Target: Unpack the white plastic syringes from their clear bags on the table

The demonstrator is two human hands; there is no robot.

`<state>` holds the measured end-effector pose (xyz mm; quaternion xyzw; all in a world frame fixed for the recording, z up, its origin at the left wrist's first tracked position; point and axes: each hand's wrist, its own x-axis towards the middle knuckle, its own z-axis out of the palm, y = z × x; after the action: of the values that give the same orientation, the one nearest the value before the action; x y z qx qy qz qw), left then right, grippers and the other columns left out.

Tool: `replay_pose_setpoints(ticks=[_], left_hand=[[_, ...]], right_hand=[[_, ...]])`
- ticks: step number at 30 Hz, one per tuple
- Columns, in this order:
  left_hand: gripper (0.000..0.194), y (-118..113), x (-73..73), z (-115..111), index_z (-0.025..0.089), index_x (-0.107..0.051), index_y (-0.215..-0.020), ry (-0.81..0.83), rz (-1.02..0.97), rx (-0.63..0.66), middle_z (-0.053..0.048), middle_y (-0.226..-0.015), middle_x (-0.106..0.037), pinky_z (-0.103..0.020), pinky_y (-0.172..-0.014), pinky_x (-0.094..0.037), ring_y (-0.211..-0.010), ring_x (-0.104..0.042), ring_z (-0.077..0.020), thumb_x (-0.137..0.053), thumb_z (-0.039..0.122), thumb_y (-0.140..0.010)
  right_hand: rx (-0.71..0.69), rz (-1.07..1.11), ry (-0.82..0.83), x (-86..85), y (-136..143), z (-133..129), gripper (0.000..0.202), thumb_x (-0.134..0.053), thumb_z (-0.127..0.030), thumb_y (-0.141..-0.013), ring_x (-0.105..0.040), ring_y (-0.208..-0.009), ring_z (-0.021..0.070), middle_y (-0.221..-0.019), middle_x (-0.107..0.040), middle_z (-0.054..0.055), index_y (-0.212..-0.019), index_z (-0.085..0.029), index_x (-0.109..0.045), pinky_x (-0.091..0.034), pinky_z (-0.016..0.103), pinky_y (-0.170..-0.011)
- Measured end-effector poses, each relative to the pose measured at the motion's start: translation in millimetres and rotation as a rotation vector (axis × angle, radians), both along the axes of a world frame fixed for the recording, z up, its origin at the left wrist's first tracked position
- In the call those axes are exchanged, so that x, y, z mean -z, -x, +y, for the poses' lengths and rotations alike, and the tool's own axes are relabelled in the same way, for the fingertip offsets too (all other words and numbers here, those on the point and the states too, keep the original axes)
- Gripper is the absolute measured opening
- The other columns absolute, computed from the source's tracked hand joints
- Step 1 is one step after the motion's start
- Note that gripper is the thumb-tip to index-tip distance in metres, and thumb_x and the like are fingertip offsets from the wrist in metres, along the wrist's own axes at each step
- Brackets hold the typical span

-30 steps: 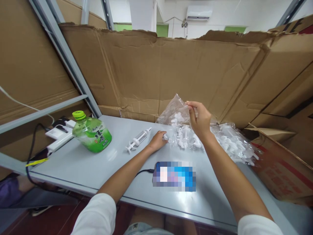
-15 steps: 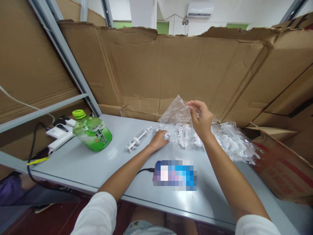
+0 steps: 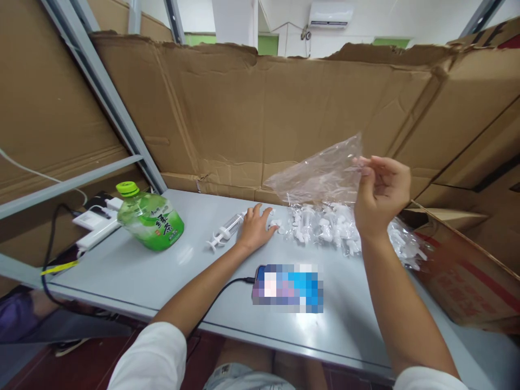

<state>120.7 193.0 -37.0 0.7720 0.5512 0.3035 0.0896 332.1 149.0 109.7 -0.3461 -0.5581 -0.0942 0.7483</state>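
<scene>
Pinched in my right hand [image 3: 384, 192] is the edge of a clear plastic bag [image 3: 320, 168], raised and pulled out to the right above the table. My left hand [image 3: 257, 227] rests on the tabletop with its fingers spread, between a clear syringe [image 3: 227, 231] with a white plunger and a few small white plastic parts [image 3: 278, 226]. Right of these parts lie several clear packs of white plastic pieces [image 3: 329, 227]. My right hand and wrist hide part of the packs behind them.
A phone [image 3: 288, 288] with a black cable lies near the front. To the left stand a green tea bottle [image 3: 151, 219] and a white power strip [image 3: 97, 233]. Cardboard [image 3: 227, 114] walls the back; a cardboard box [image 3: 467, 271] sits at the right.
My right hand has moved right, stretching the plastic bag up and across. My left hand has shifted slightly left, off the small white parts, and its fingers have spread.
</scene>
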Motion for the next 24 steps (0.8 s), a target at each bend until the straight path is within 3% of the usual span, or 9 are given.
replay_pose_setpoints(ticks=[2,5,8,12,18,24], left_hand=[[0.073,2,0.7,2,0.025,-0.041,-0.132,0.006,0.072,-0.011,-0.013,-0.147,-0.023,-0.051,-0.108,-0.017,-0.135,-0.014,-0.0383,-0.063,0.056,-0.070],[0.092,-1,6.6,11,0.027,-0.035,-0.137,0.139,0.113,0.028,-0.013,-0.151,-0.015,-0.056,-0.107,-0.008,-0.137,-0.001,-0.0429,-0.061,0.071,-0.060],[0.095,-8,13.6,21,0.029,-0.032,-0.138,0.225,0.120,0.049,-0.013,-0.152,-0.015,-0.057,-0.106,-0.005,-0.137,-0.005,-0.0419,-0.058,0.075,-0.059],[0.087,-21,19.5,27,0.026,-0.035,-0.137,0.201,0.073,0.120,-0.015,-0.149,-0.022,-0.051,-0.108,-0.011,-0.135,-0.020,-0.0357,-0.060,0.067,-0.064],[0.057,-36,23.4,28,0.024,-0.042,-0.131,0.142,-0.016,0.203,-0.011,-0.140,-0.037,-0.041,-0.107,-0.023,-0.131,-0.032,-0.0251,-0.058,0.037,-0.078],[0.053,-31,15.3,26,0.024,-0.052,-0.121,0.060,-0.168,0.219,-0.009,-0.131,-0.047,-0.039,-0.107,-0.027,-0.126,-0.039,-0.0246,-0.067,0.030,-0.071]], right_hand=[[-0.015,0.081,0.015,0.1,-5,-3,0.014,-0.054,-0.026,-0.086,-0.067,-0.089,0.0180,-0.092,-0.067,0.006,-0.099,-0.019,-0.053,-0.054,0.036,-0.080],[-0.053,0.162,0.019,1.5,-12,-9,0.015,-0.056,-0.024,-0.084,-0.067,-0.084,0.0188,-0.091,-0.067,0.006,-0.098,-0.020,-0.053,-0.056,0.035,-0.072],[-0.069,0.195,0.021,4.3,-19,-18,0.017,-0.058,-0.023,-0.082,-0.068,-0.082,0.0194,-0.093,-0.068,0.006,-0.099,-0.021,-0.054,-0.056,0.037,-0.071],[-0.024,0.220,0.034,10.0,-30,-27,0.018,-0.060,-0.024,-0.081,-0.068,-0.080,0.0196,-0.091,-0.069,0.006,-0.098,-0.021,-0.054,-0.056,0.039,-0.073],[0.024,0.232,0.072,22.2,-44,-32,0.021,-0.062,-0.024,-0.079,-0.068,-0.079,0.0209,-0.089,-0.069,0.006,-0.099,-0.022,-0.055,-0.057,0.041,-0.072],[-0.031,0.196,0.082,27.5,-49,-36,0.023,-0.063,-0.023,-0.079,-0.068,-0.080,0.0210,-0.090,-0.069,0.007,-0.101,-0.021,-0.057,-0.055,0.043,-0.076]])
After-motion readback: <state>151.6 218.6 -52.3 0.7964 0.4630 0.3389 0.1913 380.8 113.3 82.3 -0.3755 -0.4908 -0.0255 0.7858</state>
